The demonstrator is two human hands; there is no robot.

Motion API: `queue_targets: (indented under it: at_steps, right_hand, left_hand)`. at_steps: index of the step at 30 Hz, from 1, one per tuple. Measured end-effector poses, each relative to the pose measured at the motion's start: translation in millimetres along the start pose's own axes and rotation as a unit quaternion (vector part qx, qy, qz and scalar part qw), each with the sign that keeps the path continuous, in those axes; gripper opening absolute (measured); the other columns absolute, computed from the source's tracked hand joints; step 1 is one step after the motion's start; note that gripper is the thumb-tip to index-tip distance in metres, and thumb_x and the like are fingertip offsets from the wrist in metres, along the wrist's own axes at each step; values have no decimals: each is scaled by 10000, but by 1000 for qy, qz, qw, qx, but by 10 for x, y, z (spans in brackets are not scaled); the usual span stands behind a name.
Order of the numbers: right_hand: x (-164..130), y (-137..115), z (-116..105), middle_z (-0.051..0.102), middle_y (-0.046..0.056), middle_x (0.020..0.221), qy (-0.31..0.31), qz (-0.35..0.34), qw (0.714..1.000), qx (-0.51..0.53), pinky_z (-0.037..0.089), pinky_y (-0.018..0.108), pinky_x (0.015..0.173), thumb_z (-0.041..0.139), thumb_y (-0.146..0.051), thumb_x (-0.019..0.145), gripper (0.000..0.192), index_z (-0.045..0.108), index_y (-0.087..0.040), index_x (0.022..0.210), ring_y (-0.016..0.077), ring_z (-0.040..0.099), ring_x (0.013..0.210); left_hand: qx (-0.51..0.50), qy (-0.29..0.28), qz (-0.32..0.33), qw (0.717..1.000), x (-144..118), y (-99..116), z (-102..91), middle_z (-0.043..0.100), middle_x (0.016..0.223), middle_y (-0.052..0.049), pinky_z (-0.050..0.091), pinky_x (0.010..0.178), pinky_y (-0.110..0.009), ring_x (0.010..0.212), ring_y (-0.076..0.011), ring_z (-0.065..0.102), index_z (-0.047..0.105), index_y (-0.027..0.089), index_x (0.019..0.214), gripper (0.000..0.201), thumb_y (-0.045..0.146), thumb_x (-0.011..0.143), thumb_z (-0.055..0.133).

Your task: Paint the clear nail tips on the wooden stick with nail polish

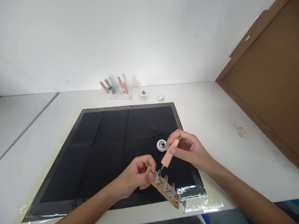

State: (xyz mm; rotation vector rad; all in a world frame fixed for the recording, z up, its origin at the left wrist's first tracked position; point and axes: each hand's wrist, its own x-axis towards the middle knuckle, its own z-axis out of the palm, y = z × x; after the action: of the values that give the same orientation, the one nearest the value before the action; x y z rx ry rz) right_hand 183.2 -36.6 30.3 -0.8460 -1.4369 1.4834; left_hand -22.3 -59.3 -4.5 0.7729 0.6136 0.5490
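Observation:
My left hand (136, 175) pinches one end of a tan strip (161, 189) carrying a row of several clear false nail tips (165, 183) on small metal mounts. The strip slants down to the right, over the front edge of the black mat (105, 155). Between the thumb and fingers of my right hand (190, 147) is a nail polish brush (170, 154) by its peach cap handle. Its bristle end points down at a nail tip close to my left fingers and seems to touch it. A small round pot (161, 145) with silvery contents lies beside my right fingers.
Behind the mat, several polish bottles (126, 90) with peach and grey caps stand in a clear holder. A small grey-topped jar (143, 95) and a round white lid (161, 98) sit to their right. Tape rolls (240, 128) lie near the brown cardboard panel (263, 68).

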Motion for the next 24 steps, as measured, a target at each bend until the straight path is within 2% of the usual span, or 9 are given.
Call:
queue_targets:
  at_steps: [4,10,14,16,20,24]
  right_hand:
    - [20,-9,-2,550,-18,708,77,19,997,14,387,227,518,624,-210,792,52,572,-211,785,103,499,613]
    - [14,4,-15,553,-12,711,85,4,995,44,360,223,470,626,-260,797,65,575,-220,802,107,487,584]
    - [31,-23,-60,545,-16,713,140,0,989,53,359,228,474,611,-274,812,73,571,-215,796,97,473,552]
    - [41,-42,-69,537,-21,703,164,-1,985,55,362,230,480,608,-272,814,73,570,-213,790,90,458,532]
    - [48,-51,-42,526,-27,711,208,15,975,78,361,210,462,610,-284,814,95,566,-208,775,71,431,507]
    - [49,-37,-10,523,-28,715,213,52,968,122,352,194,440,622,-305,804,131,555,-205,751,67,408,498]
  left_hand:
    - [-24,2,-4,1000,-6,10,15,403,489,91,188,341,-129,364,3,267,481,159,659,339,351,604,755]
    - [-74,-8,1,997,-9,19,32,452,520,70,240,363,-118,392,-6,336,499,159,665,290,309,639,745]
    - [-97,-9,19,995,-24,32,47,517,597,51,323,431,-130,466,-24,430,586,191,830,229,285,676,727]
    - [-92,-3,23,995,-28,39,62,542,629,42,338,449,-133,489,-26,454,610,204,895,254,287,684,724]
    - [-71,14,42,996,-25,40,93,549,613,37,360,461,-143,496,-31,474,644,185,820,214,301,665,736]
    - [-34,44,83,995,-27,13,89,573,618,34,389,477,-157,508,-44,490,646,199,829,217,316,667,731]
